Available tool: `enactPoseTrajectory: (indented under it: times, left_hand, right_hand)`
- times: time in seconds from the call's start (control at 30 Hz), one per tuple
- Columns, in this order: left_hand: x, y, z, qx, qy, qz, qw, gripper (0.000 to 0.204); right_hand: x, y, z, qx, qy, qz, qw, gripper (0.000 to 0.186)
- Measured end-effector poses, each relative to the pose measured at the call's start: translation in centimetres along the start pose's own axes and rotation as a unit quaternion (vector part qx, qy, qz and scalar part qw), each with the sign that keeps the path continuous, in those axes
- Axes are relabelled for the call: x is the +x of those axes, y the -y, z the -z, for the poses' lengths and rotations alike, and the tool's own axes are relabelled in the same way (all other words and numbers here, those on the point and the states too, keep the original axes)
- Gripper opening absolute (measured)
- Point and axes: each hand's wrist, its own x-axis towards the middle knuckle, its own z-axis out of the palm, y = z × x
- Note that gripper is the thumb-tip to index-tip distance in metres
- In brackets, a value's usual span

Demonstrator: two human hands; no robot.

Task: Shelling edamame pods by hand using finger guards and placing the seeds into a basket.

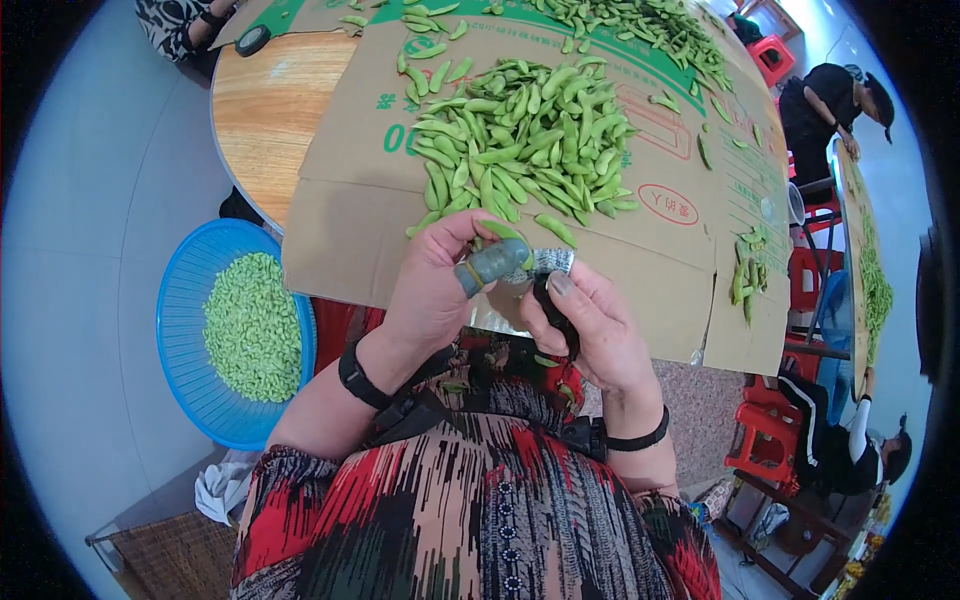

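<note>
In front of my chest, my left hand (415, 285) pinches a green bean pod (500, 230) between thumb and forefinger. A grey cover (494, 263) is wrapped round one of its digits. Close beside it, my right hand (605, 330) is closed on a small black-handled tool (556, 308); a grey-white patterned piece (552, 262) sits at its upper end, nearly touching the pod. The tool's exact kind is hard to make out. Just beyond both hands, a heap of green bean pods (530, 135) lies on a flattened cardboard sheet (345, 235).
At my left stands a blue plastic basket (185, 385) holding shelled green beans (253, 330). More pods (650, 35) lie farther off; a few withered pods (748, 275) are at the right. A black tape roll (252, 40) rests on the wooden tabletop (265, 105). People sit at another table rightward.
</note>
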Motion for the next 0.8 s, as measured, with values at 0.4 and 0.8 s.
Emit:
enactPoseTrajectory:
  times: [0.4, 0.8]
  left_hand:
    - [0.8, -0.8, 0.6, -0.082, 0.110, 0.122, 0.983, 0.016]
    - [0.5, -0.6, 1.0, -0.071, 0.152, 0.110, 0.980, 0.015]
  right_hand:
    - [-0.2, -0.4, 0.9, 0.187, 0.044, -0.103, 0.976, 0.016]
    - [-0.2, -1.6, 0.9, 0.323, 0.106, -0.171, 0.925, 0.014]
